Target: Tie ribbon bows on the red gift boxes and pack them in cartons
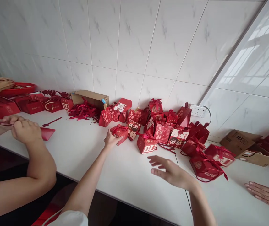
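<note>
My left hand (111, 140) grips the near left side of a small red gift box (121, 134), which stands on the white table and has a ribbon on top. Reaching over the table is my right hand (168, 171), its fingers apart and nothing in them. The thing nearest to it is a red box with a white label and a bow (147, 144), a little beyond the fingertips. Behind my left hand's box stands one with cartoon figures (134, 128). A larger red bag-like box with white characters (162, 133) stands among several others.
A cardboard box (90, 95) lies at the wall behind a heap of red ribbons (84, 110). At left, a co-worker's hands (24, 127) work on a red piece. Another person's hand (266, 194) rests at right. A power strip (198, 110) is at the wall.
</note>
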Tool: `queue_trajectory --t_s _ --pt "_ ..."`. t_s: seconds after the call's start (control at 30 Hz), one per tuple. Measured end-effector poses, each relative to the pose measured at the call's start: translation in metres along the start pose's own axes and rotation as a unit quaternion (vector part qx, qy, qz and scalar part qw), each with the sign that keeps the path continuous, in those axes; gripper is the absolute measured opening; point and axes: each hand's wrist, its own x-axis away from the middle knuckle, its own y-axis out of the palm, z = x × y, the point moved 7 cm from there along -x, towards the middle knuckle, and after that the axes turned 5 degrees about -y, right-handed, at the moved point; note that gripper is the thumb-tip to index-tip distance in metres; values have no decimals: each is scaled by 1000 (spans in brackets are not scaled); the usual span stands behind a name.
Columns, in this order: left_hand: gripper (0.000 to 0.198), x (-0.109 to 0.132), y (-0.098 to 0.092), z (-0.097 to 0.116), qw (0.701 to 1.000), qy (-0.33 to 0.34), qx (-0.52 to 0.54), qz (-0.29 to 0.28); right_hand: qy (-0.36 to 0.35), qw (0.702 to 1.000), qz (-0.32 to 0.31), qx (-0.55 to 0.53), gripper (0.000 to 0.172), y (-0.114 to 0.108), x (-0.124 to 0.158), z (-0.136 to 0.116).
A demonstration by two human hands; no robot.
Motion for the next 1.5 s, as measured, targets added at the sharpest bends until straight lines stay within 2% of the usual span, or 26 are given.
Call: queue_trajectory --t_s 0.07,0.13,0.17,0.23,0.27,0.33,0.4,0.5,0.57,0.67,0.77,0.87,0.93,1.0,1.07,1.13,1.2,1.23,1.3,1.4,1.5 --pt "91 1 -14 1 1000 4 13 -2 35 998 -22 -41 49 18 6 23" --pt "90 13 -35 4 999 25 41 17 78 995 0 -59 47 27 13 48" --pt "93 24 -47 6 997 44 58 31 98 993 30 -62 47 28 16 60" --pt "96 57 -68 12 981 125 135 57 131 983 110 -68 47 24 20 81" --pt "97 77 -71 12 973 160 164 39 144 975 154 -72 48 21 22 89" --pt "98 117 -67 6 955 211 205 -24 161 955 236 -79 51 15 23 103" --pt "100 154 -49 -4 945 245 194 -96 161 939 292 -78 52 13 19 111" --pt "100 191 -8 -23 944 221 107 -221 140 932 329 -67 56 13 3 120" --pt "98 201 11 -31 938 189 66 -281 122 927 351 -49 67 9 -12 123" --pt "98 201 17 -29 938 177 50 -293 79 921 381 33 84 -5 -39 112" --pt "99 197 15 -26 940 171 50 -289 79 925 343 142 94 -13 -72 93" --pt "98 199 16 -29 942 153 55 -294 138 926 279 213 91 -12 -96 87" --pt "97 203 19 -31 942 148 64 -295 157 923 267 230 85 -11 -104 87" --pt "96 203 18 -35 944 148 91 -279 156 920 274 231 80 -10 -107 89" --pt "93 194 7 -40 955 142 135 -223 144 921 281 228 78 -8 -105 94" --pt "88 174 -17 -44 970 133 168 -117 113 926 289 215 78 -5 -103 100" --pt "87 152 -49 -43 975 137 172 14 59 931 305 192 79 0 -99 103" --pt "90 142 -66 -38 972 149 165 74 31 931 317 180 79 2 -96 104" --pt "96 129 -91 -25 958 184 161 151 -7 925 342 166 79 8 -90 105" --pt "101 127 -103 -14 944 214 171 181 -37 914 372 156 78 16 -82 102" --pt "103 138 -95 -28 952 199 153 174 -76 916 369 135 80 26 -80 93"
